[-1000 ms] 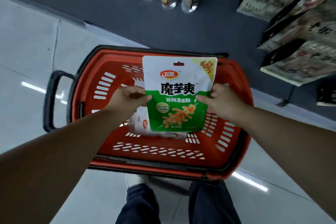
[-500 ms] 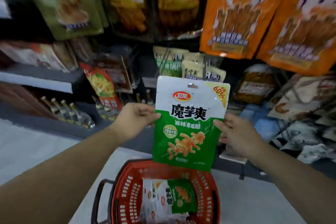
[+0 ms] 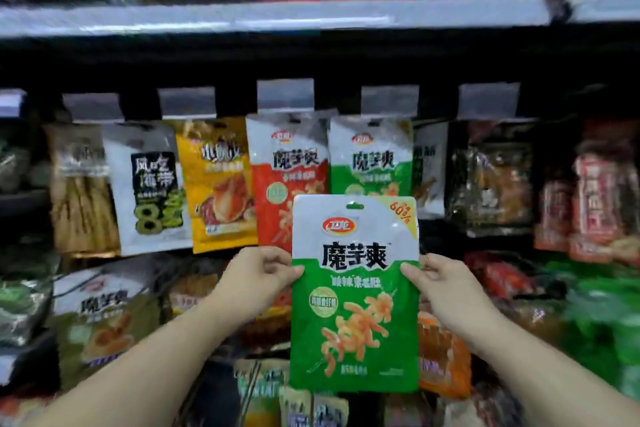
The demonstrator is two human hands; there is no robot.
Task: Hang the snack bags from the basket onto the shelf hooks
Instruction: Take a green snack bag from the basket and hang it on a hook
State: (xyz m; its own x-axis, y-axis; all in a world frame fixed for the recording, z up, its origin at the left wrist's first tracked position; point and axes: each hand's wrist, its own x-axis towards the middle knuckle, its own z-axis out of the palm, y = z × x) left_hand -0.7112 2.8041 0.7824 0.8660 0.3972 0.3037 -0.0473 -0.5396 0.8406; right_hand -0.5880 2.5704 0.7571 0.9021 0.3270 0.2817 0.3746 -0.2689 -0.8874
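Head camera first picks up two bare forearms reaching up from the bottom corners. The left hand (image 3: pixel 258 276) pinches the left edge of a flat green-and-white foil snack bag (image 3: pixel 355 291), thumb in front and fingers curled behind it. The right hand (image 3: pixel 441 291) pinches the right edge at the same height, thumb on the front face, fingers tucked behind. The bag stands upright between them, held in the air in front of the shelf, its small hang slot at the top centre and a yellow corner flash at upper right.

Just behind its top edge hangs a matching green-and-white bag (image 3: pixel 370 156) on the display row, and beside that, to the left, a red-and-white bag (image 3: pixel 287 166) of the same brand. Further left hang a yellow bag (image 3: pixel 216 184) and a white bag with black lettering (image 3: pixel 147 187). Above them runs a row of grey price-tag holders (image 3: pixel 285 94), then a pale shelf edge (image 3: pixel 277 15), blurred.
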